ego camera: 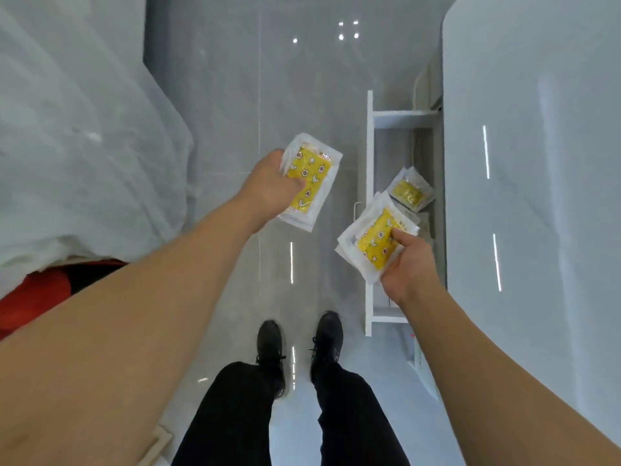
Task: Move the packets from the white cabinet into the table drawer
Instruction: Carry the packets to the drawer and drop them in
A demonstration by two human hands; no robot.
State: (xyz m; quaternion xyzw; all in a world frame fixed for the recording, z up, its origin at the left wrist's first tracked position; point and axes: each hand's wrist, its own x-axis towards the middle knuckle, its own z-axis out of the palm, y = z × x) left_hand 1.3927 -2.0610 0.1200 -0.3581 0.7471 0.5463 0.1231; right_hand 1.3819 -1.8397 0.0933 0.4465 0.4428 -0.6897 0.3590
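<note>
head view: your left hand [268, 186] grips a clear plastic packet with yellow printed contents [311, 181] over the floor; your right hand [408, 264] pinches a loose stack of the same packets [371, 238] at the front edge of the open white table drawer [369, 146], where more packets [410, 190] lie. that thumb-held stack could fan and spill outside.

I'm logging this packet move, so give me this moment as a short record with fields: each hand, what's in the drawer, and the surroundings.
left hand: left hand grips a stack of yellow-printed packets over the floor
right hand: right hand pinches a second packet stack at the open drawer's edge
drawer: white table drawer pulled open, packets already inside
table: glossy white tabletop on the right
floor: grey tiled floor, black shoes below
</note>
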